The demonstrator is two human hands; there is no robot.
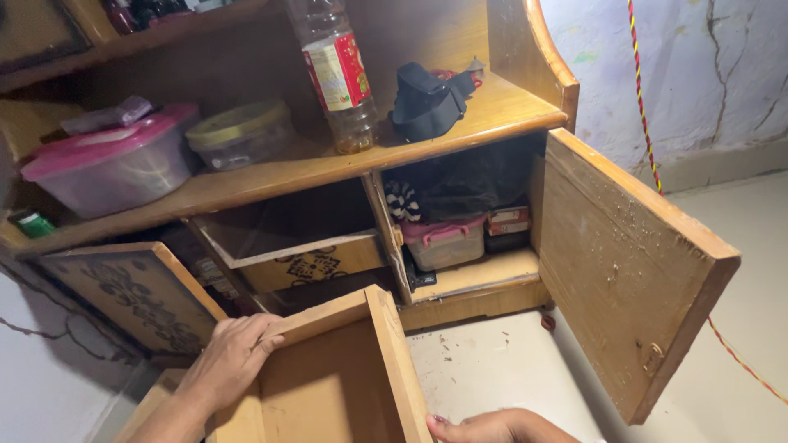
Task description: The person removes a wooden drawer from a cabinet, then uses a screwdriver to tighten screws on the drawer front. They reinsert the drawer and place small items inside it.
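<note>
- The left hand (232, 358) lies palm down on the back corner of a pulled-out wooden drawer (345, 385); its fingers (264, 335) are held close together and curl over the top edge of the drawer's wall.
- The right hand (492, 427) shows only in part at the bottom edge of the view, touching the near end of the drawer's right wall; its fingers are bent, and whether they grip the wood cannot be told.
- The drawer sits between the two hands, tilted, its bare inside open to view.
- Just beyond the left fingertips is a wooden cabinet (492, 111) with a second drawer (300, 254) partly pulled out, bearing a dark pattern on its front.
- Left of the left fingers, an open carved door (135, 295) leans outward.
- Well beyond the right fingers, an open plain door (628, 271) swings to the right, showing a pink-lidded box (445, 242) inside the compartment.
- On the shelf above, far from both hands, stand a plastic bottle (338, 78) with amber liquid at its base, a dark cloth item (427, 102), a round tub with a yellow lid (240, 135) and a large pink-lidded container (115, 168).
</note>
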